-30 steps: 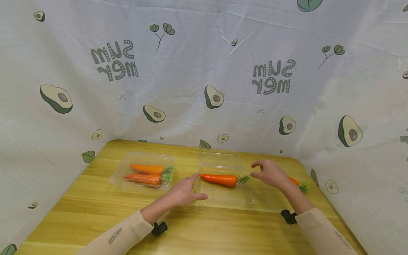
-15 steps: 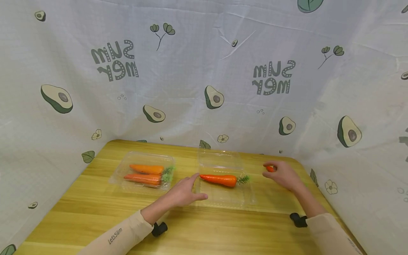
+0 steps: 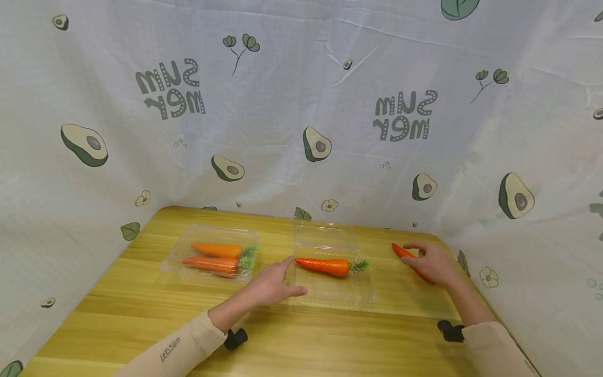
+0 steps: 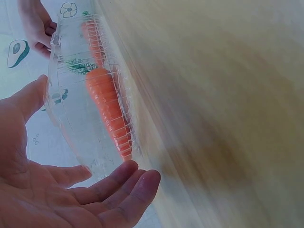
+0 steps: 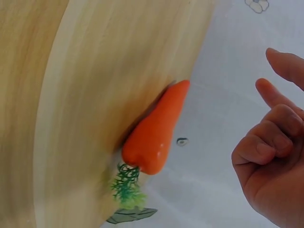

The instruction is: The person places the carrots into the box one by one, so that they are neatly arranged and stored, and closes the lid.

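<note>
An opened clear plastic clamshell box (image 3: 325, 291) sits mid-table with one orange carrot (image 3: 330, 267) lying in it, green top to the right. My left hand (image 3: 268, 285) is at the box's left side, fingers and thumb spread; in the left wrist view a fingertip and the thumb lie close to the box wall, contact hard to judge. Over a second carrot (image 3: 401, 251) at the right of the table hovers my right hand (image 3: 434, 262). The right wrist view shows this carrot (image 5: 154, 128) apart from the hand, with two digits extended and the other fingers curled.
A closed clear box (image 3: 223, 233) containing carrots stands at the left of the wooden table (image 3: 301, 340). A white cloth (image 3: 282, 104) printed with avocados hangs behind and at both sides. Black wrist-worn devices (image 3: 235, 339) show under the sleeves.
My right hand has moved away from the open box, rightward to the second carrot, whose tip now shows beyond the fingers. The left hand has stayed in place.
</note>
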`<state>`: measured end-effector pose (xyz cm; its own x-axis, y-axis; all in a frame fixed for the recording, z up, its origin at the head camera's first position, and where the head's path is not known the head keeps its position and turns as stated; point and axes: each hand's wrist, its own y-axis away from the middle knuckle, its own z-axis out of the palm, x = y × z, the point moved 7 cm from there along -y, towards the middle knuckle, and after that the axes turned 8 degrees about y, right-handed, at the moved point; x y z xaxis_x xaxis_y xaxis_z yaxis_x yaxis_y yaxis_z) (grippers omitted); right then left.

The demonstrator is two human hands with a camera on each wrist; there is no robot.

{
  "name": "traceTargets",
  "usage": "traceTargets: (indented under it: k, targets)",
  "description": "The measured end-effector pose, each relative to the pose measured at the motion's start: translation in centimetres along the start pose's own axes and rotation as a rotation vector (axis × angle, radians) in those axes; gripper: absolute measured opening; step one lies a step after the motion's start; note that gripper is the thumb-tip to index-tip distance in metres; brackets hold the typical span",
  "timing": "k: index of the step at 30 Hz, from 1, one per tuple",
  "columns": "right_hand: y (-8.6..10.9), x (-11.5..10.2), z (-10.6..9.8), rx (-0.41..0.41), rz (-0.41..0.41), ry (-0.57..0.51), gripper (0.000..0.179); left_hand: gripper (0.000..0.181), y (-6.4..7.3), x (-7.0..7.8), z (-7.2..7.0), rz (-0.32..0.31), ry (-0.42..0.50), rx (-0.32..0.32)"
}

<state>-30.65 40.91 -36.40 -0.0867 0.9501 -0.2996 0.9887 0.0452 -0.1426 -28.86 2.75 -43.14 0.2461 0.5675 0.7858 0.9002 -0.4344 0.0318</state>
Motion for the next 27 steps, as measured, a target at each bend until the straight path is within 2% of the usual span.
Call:
traceTargets:
  k: [3, 12, 20, 27]
  targets:
    - [0.2, 0.9, 0.1, -0.014, 0.029, -0.025, 0.051, 0.093, 0.0, 0.0, 0.0, 0.002, 0.001, 0.000]
    - [0.8, 4.0, 0.7, -0.048, 0.134, -0.203, 0.063, 0.092, 0.0, 0.1, 0.0, 0.013, -0.007, 0.001]
    - [1.1, 5.6, 0.9, -0.083, 0.180, -0.184, 0.067, 0.092, 0.0, 0.2, 0.0, 0.013, -0.011, -0.003]
    - [1.5, 6.6, 1.2, -0.129, 0.233, -0.237, 0.075, 0.092, -0.1, 0.1, 0.0, 0.015, -0.014, -0.003]
